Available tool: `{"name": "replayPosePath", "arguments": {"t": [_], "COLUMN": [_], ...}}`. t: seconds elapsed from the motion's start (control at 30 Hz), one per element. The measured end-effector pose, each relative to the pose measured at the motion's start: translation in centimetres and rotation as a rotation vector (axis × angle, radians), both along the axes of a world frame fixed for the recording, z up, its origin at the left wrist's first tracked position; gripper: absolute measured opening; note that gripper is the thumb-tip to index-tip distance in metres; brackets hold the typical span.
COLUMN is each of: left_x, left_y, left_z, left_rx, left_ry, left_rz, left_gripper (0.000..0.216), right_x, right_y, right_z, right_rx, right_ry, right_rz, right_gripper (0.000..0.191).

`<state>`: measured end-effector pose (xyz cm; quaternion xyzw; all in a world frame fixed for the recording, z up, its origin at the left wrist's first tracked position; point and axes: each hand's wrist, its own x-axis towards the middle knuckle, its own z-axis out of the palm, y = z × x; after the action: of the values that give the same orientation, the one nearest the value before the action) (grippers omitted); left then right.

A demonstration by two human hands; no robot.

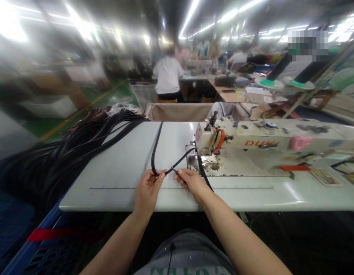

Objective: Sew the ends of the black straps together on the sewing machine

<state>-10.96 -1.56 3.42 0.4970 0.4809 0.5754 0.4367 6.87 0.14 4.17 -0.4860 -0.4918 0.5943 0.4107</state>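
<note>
Two bare hands work at the near edge of a white bench [114,179], just in front of the needle end of a sewing machine [251,143]. The left hand [146,191] has its grip closed on a black strap [155,152], fingers curled over the bend where the strap loops back. The right hand [191,182] also has its grip closed, pinching the same strap between thumb and fingertips a little nearer the machine. Between the two hands a short stretch of strap is held taut.

From the left hand the strap runs away along the bench, straight towards the far edge to the left of the machine. From the right hand one thin length rises to the needle area of the machine, and another drops past the wrist towards the person's lap.

To the left of the machine, well apart from it, a large heap of black straps [59,160] spills over the bench's far left corner and hangs down beside it. Behind the machine stands a cloth-lined bin [179,111], and beyond that a person in a white top [168,76] sits facing away at another workstation.
</note>
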Motion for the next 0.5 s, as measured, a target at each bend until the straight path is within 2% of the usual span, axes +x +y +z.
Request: {"name": "replayPosePath", "arguments": {"t": [0.1,0.17,0.3,0.4,0.5], "left_x": [-0.2,-0.6,-2.2,-3.8,-5.7], "left_y": [-0.3,-0.4,-0.2,0.2,0.8], "left_z": [0.4,0.7,0.8,0.2,-0.8], "left_rx": [-0.005,-0.031,-0.093,-0.104,-0.136], "left_ry": [0.002,0.031,0.152,0.18,0.264], "left_rz": [0.005,-0.001,-0.052,-0.066,-0.071], "left_gripper": [0.033,0.035,0.043,0.047,0.048], "right_x": [0.5,1.3,3.5,4.9,5.7], "right_y": [-0.2,-0.9,-3.0,-4.7,-5.9], "right_z": [-0.1,0.0,0.2,-0.2,-0.8], "right_rx": [0.064,0.165,0.47,0.496,0.41], "right_ry": [-0.083,-0.245,-1.04,-1.446,-1.583], "right_rz": [-0.011,-0.063,-0.249,-0.297,-0.243], "right_gripper": [0.048,0.037,0.016,0.032,0.047]}}
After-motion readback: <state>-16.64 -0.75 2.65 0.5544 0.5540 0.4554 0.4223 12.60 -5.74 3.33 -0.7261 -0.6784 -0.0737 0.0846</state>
